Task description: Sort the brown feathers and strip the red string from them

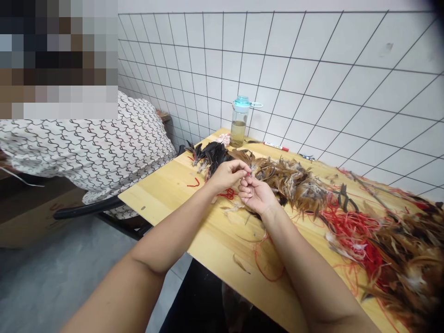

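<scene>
White wall tiles (277,78) with dark grid lines rise behind a pale wooden table (163,187), and at the left, white fabric (114,143) with a dark line pattern spreads above a black armrest (92,206). Both bare hands meet over the table. On the left hand (229,175), thumb and forefinger are pinched together on a small bit of red string (247,174). The right hand (256,194) is turned palm up with its fingers curled, its fingertips touching or almost touching the left ones; whether they also grip the string, one cannot tell. Black feathers (215,155) lie just beyond the left hand, and a heap of brown feathers (291,182) stretches away to the right of the hands. Farther right, a red tangle of string (354,224) lies against a larger brown feather pile (409,259). A bottle (238,125) with a light-blue lid stands upright near the wall, partly filled with yellowish liquid. Just beside the wall lies a red-and-white marker (275,146). One loose feather (241,264) rests near the table's front edge.
</scene>
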A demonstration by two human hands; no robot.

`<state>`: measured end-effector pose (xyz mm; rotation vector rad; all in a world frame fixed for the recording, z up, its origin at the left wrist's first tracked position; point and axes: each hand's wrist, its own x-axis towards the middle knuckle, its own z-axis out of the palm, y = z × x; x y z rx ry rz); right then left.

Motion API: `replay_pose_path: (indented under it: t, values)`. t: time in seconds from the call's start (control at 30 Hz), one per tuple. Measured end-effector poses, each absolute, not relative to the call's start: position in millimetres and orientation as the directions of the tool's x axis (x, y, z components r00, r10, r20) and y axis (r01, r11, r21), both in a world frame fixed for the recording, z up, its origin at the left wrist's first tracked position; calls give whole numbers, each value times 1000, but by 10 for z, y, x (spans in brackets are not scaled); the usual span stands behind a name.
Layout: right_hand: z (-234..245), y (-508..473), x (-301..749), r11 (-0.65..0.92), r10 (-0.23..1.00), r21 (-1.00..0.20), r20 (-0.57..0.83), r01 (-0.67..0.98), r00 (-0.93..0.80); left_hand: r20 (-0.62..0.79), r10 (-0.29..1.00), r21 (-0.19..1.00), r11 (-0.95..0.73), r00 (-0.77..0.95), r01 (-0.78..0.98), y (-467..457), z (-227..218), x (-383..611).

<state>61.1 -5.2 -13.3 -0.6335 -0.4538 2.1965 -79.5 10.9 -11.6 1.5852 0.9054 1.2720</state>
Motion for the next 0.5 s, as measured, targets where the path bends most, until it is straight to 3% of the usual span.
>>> replay_pose_path:
  t: [0.33,0.5]
  values:
    - [-83,-78,566,-641,766,-485,-360,-595,-533,242,945,969,-246,220,-8,99,-90,-795]
    - [-112,-79,529,-648,761,-532,-412,-546,-501,193,958,978,-206,214,43,53,-71,-745]
